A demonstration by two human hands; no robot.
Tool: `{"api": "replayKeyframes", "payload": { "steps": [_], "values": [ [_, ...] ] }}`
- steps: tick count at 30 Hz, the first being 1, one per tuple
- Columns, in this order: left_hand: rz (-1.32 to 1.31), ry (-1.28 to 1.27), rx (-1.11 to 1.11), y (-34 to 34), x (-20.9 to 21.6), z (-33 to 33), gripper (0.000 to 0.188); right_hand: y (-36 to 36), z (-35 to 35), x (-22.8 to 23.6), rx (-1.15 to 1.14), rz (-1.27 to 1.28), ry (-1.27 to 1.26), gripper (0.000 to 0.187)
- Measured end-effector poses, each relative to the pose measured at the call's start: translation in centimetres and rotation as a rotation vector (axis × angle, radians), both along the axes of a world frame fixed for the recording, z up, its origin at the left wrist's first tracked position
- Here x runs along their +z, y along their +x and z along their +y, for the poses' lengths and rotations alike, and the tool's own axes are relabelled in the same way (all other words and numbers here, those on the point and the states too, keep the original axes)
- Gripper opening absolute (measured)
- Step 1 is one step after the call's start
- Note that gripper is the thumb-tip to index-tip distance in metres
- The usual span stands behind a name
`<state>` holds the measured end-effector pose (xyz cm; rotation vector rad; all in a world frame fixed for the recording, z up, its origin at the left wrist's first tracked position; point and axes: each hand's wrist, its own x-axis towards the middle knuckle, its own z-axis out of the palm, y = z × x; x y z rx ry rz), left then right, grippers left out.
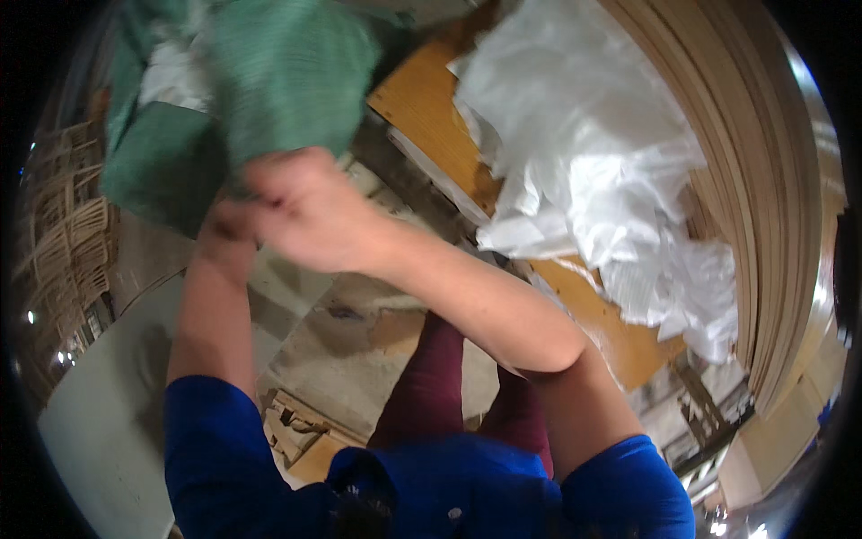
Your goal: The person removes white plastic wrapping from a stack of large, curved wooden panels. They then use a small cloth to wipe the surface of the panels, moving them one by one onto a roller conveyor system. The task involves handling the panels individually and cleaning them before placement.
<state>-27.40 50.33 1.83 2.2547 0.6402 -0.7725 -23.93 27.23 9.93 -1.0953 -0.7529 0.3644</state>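
Note:
A green woven sack [296, 76] fills the upper left, with crumpled white material [177, 72] showing at its side. My right hand [310, 208] reaches across to the sack's lower edge, its fingers curled shut on the green fabric and blurred by motion. Directly beside it, my left hand [232, 218] meets the sack at the same edge. The right hand covers much of the left, so the left fingers are hidden.
White plastic sheeting [584, 135] lies heaped over a brown wooden board [440, 103] at the upper right. Long stacked boards [754, 180] curve along the right side. A pale flat panel [99, 422] is at the left, and wood scraps [296, 427] lie on the floor.

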Motion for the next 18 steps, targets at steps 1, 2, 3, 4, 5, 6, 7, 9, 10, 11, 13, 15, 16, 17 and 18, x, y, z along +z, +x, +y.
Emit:
{"api": "replayKeyframes", "payload": {
  "steps": [1,2,3,4,5,6,7,9,10,11,13,15,16,17,18],
  "values": [
    [0.000,-0.022,0.013,0.4,0.0,0.3,0.039,-0.5,-0.2,-0.6,-0.013,-0.011,-0.028,0.030],
    [-0.030,-0.049,0.032,0.4,0.2,0.5,0.038,-1.8,0.1,-0.7,-0.018,-0.049,-0.059,0.029],
    [-0.030,-0.056,0.059,0.6,0.3,0.7,0.037,-2.2,-0.3,-1.3,-0.012,-0.061,-0.068,0.028],
    [-0.035,-0.078,0.077,1.1,-0.2,0.6,0.036,-2.4,-1.5,-2.5,0.109,-0.023,-0.170,0.017],
    [-0.043,-0.099,0.094,2.1,-1.1,0.4,0.036,-3.2,-3.0,-3.9,0.040,0.067,-0.181,0.017],
    [-0.059,-0.109,0.123,2.7,-1.5,0.1,0.035,-4.9,-4.6,-5.6,-0.019,0.153,-0.180,0.019],
    [-0.087,-0.103,0.164,2.9,-1.4,0.1,0.034,-7.0,-6.3,-7.3,-0.065,0.234,-0.163,0.024],
    [-0.254,-0.053,0.298,2.1,0.0,0.4,0.033,-11.2,-12.3,-11.9,0.210,0.561,-0.364,0.035],
    [-0.430,-0.024,0.350,2.1,0.2,-0.3,0.032,-12.8,-15.9,-14.1,0.231,0.781,-0.519,0.034],
    [-0.699,0.082,0.319,2.6,0.7,-2.1,0.031,-15.5,-19.8,-18.4,0.103,0.767,-0.762,0.032],
    [-1.122,0.693,0.190,1.1,2.8,-9.6,0.026,-20.6,-28.9,-23.5,-0.016,0.738,-1.209,0.031],
    [-1.286,0.355,0.207,-4.1,2.2,-16.4,0.013,-26.1,-37.4,-27.0,-0.093,0.780,-1.498,0.024],
    [-1.072,0.295,-0.038,-6.7,1.4,-20.2,0.009,-28.3,-41.0,-28.1,-0.095,0.809,-1.577,0.024],
    [-1.135,-0.085,0.193,-8.9,-2.0,-26.1,0.008,-30.1,-44.5,-29.1,-0.080,0.822,-1.647,0.024],
    [-0.791,0.177,-0.137,-10.3,-4.7,-30.2,0.009,-32.3,-48.2,-30.4,-0.075,0.869,-1.721,0.025]
  ]
}}
